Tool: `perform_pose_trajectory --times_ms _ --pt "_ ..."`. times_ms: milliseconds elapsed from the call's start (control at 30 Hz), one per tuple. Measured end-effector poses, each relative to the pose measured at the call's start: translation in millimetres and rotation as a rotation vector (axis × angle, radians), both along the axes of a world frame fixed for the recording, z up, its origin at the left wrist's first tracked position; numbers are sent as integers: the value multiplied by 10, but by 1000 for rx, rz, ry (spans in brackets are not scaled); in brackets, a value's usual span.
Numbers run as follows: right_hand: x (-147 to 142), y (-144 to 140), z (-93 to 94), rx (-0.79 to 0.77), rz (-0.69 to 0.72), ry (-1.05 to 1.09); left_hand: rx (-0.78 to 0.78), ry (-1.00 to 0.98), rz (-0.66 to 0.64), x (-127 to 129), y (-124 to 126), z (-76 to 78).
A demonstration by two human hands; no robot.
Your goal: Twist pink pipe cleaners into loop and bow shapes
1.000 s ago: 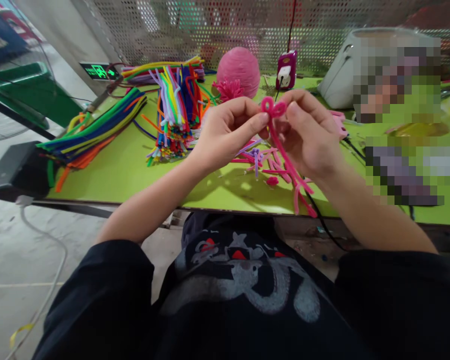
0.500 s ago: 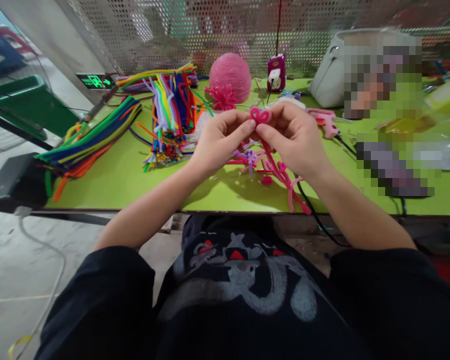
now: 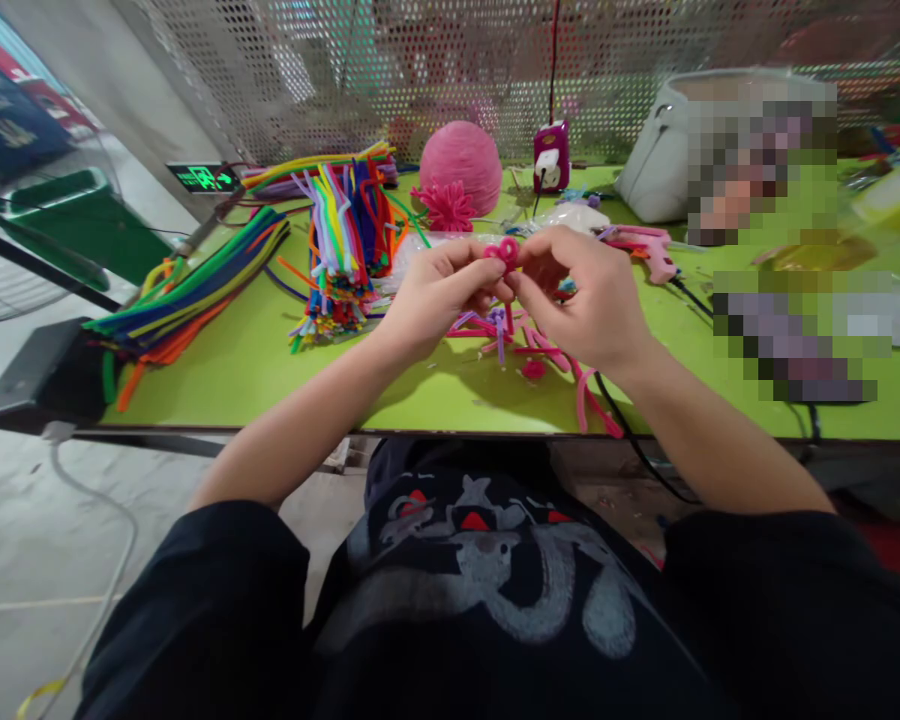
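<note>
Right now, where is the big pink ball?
In the head view the big pink ball sits at the back of the green table, near the mesh wall, just right of the colourful pipe cleaner bundle and left of the purple plug box.

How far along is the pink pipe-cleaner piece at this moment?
Done: small loops are bent at the top of the pink pipe cleaner. In hand: left hand and right hand pinch those loops. Left: its long tails hang unshaped below the right hand.
</note>
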State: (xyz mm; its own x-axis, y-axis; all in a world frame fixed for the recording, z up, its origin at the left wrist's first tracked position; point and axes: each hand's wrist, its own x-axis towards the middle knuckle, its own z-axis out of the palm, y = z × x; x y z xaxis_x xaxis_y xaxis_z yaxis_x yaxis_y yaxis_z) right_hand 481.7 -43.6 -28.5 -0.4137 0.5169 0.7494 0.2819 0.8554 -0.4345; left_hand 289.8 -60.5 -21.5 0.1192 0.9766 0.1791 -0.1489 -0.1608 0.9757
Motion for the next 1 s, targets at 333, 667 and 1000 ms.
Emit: perform_pose_trajectory --times_ms 333,667,1000 --pt "-26 45 23 -556 189 132 328 263 -2 -106 6 -38" --pt "-80 -101 34 -371 88 -10 888 789 -15 -306 35 77" --pt "-113 -127 -15 -32 -139 -202 709 764 15 -215 33 40"
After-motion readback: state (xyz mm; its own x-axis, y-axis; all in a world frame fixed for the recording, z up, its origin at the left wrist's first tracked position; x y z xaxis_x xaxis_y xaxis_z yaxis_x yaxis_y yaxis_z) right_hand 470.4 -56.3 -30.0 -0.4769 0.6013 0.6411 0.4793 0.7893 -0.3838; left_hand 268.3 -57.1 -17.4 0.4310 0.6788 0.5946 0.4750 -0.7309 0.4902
